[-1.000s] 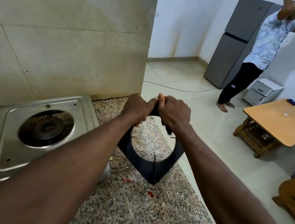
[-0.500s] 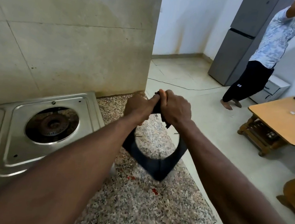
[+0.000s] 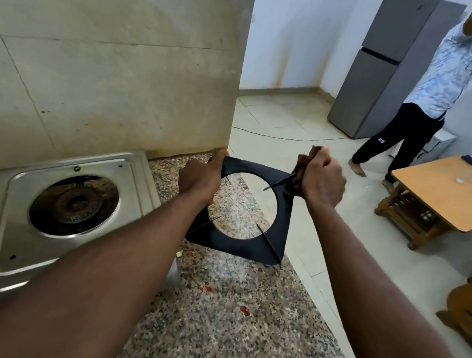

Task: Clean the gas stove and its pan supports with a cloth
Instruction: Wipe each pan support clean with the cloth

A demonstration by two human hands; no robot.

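A black square pan support (image 3: 279, 214) with a round opening is held in the air over the speckled granite counter (image 3: 225, 326). My left hand (image 3: 199, 178) grips its left corner. My right hand (image 3: 322, 179) is closed on a brown cloth (image 3: 301, 169) pressed against the support's right corner. The steel gas stove (image 3: 54, 216) sits at the left with its burner (image 3: 75, 203) bare, no support on it.
A tiled wall (image 3: 109, 59) rises behind the stove and ends at the counter's far corner. Beyond are a grey fridge (image 3: 382, 66), a standing person (image 3: 423, 92), a low wooden table (image 3: 450, 190) and a wooden chair (image 3: 470, 314) at the right.
My hands, together at the support's top corner before, have moved apart. The support has turned flatter and wider, and my right hand with the cloth has slid to its right corner.
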